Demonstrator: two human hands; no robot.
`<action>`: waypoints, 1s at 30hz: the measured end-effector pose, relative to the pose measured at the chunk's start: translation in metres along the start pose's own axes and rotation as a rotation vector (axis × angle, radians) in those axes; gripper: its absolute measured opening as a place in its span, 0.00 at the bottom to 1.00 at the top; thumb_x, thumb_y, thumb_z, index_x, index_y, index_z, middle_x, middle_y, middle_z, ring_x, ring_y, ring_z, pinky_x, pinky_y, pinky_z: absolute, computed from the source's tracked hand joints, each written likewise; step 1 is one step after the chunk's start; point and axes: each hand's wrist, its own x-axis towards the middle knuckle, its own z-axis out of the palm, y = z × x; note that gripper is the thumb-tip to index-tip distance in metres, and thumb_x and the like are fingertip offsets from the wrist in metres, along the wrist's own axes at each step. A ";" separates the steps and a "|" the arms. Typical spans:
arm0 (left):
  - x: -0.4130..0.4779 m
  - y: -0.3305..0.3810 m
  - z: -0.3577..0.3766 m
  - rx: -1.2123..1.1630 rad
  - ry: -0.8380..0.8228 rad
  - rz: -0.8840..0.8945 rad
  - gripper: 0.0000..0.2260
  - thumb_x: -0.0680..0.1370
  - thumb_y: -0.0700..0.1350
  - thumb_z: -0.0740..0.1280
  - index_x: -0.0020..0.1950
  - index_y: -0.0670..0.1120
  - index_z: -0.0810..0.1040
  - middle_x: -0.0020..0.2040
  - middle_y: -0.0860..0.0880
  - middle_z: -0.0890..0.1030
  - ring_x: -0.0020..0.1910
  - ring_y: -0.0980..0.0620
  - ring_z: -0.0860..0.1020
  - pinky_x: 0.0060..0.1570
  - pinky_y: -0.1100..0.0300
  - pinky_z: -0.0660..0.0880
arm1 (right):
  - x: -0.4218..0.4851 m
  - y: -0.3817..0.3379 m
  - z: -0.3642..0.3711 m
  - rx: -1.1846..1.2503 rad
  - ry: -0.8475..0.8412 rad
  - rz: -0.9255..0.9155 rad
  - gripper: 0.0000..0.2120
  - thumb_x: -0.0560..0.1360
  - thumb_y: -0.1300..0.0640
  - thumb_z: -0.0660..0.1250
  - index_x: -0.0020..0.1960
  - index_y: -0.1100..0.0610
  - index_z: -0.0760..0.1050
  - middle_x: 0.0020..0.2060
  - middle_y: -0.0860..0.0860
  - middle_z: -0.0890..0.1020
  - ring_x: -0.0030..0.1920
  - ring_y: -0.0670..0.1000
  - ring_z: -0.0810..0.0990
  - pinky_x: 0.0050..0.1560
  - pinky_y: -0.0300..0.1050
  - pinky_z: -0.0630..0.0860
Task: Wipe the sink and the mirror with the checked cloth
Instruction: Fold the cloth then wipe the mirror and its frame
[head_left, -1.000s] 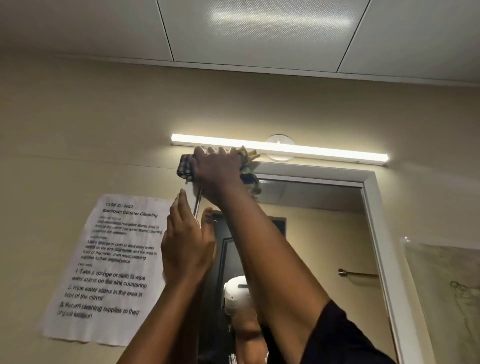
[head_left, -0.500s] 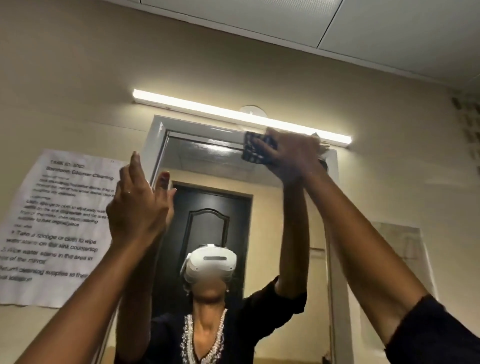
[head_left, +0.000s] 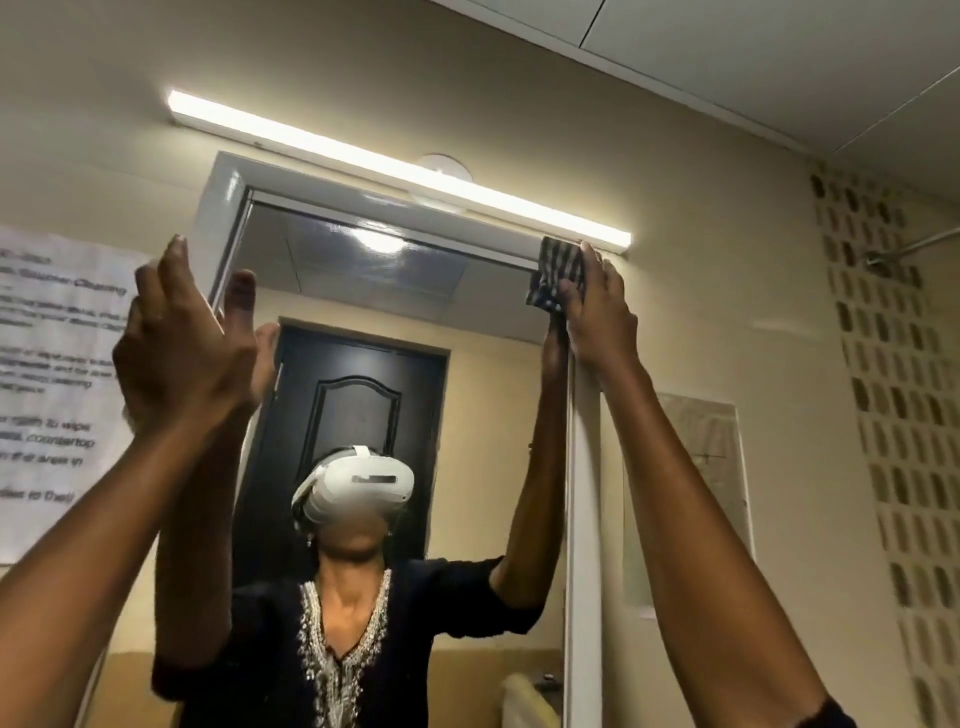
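Right hand (head_left: 602, 317) presses checked cloth (head_left: 558, 275) to mirror (head_left: 395, 322) corner — left hand (head_left: 182, 343) open, empty.

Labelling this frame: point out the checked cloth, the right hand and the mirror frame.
checked cloth (head_left: 560, 273): head view, on the exposed checked fabric above the thumb.
right hand (head_left: 602, 317): head view, on the back of the hand.
mirror frame (head_left: 584, 467): head view, on the white right-side upright.

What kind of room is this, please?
Most likely a bathroom: a framed wall mirror with a strip light above it, and a posted sheet mentioning cleaning and a countertop.
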 end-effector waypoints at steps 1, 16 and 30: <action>-0.001 0.001 -0.002 -0.006 -0.003 -0.012 0.29 0.78 0.63 0.55 0.72 0.46 0.58 0.68 0.37 0.68 0.62 0.34 0.71 0.55 0.39 0.71 | -0.005 0.000 0.000 -0.022 0.007 0.005 0.24 0.82 0.52 0.54 0.76 0.51 0.54 0.74 0.56 0.61 0.69 0.60 0.68 0.66 0.55 0.69; 0.001 0.001 -0.006 -0.014 -0.036 0.023 0.29 0.79 0.62 0.52 0.73 0.45 0.59 0.69 0.38 0.68 0.62 0.35 0.72 0.53 0.40 0.73 | 0.038 -0.065 0.011 -0.062 0.183 -0.184 0.10 0.74 0.67 0.65 0.55 0.62 0.77 0.47 0.59 0.82 0.49 0.58 0.80 0.50 0.49 0.76; 0.002 0.003 -0.013 -0.088 0.051 0.044 0.40 0.73 0.70 0.38 0.77 0.47 0.47 0.79 0.46 0.51 0.77 0.46 0.48 0.73 0.44 0.46 | 0.024 -0.252 0.106 0.225 -0.249 -0.702 0.29 0.72 0.55 0.71 0.71 0.56 0.66 0.70 0.58 0.70 0.69 0.62 0.65 0.72 0.59 0.57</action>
